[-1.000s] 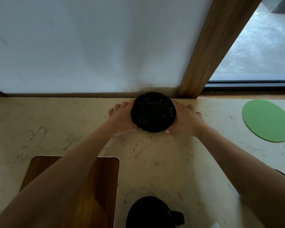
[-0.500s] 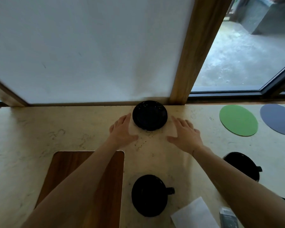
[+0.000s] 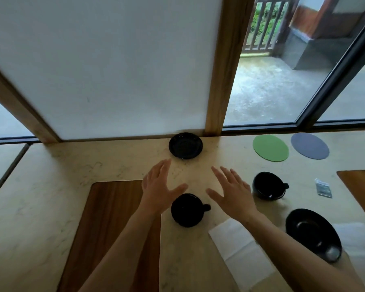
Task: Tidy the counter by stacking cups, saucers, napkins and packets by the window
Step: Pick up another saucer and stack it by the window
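**Counter status: both hands open, one saucer at the window post**

Nearest the camera, a white napkin [image 3: 238,247] is lying flat on the pale marble counter [image 3: 40,207], partly under the right forearm. To its right, a black saucer [image 3: 313,233] is sitting on a second napkin [image 3: 354,239], its glossy well catching the light. A wooden inlay [image 3: 112,228] is showing under the left forearm.

Farther in, a black cup [image 3: 187,210] is standing between the two wrists, handle pointing right. The left hand [image 3: 158,188] and right hand [image 3: 233,191] are hovering above the counter, palms down, fingers spread wide and straight, holding nothing. A second black cup [image 3: 269,185] is resting just right of the right hand, and a small packet [image 3: 324,188] is lying beyond it.

Farthest back, another black saucer [image 3: 185,145] is sitting alone at the foot of the wooden window post [image 3: 223,81], apart from both hands. A green disc [image 3: 270,147] and a grey-blue disc [image 3: 309,145] are lying side by side below the window [image 3: 282,81].
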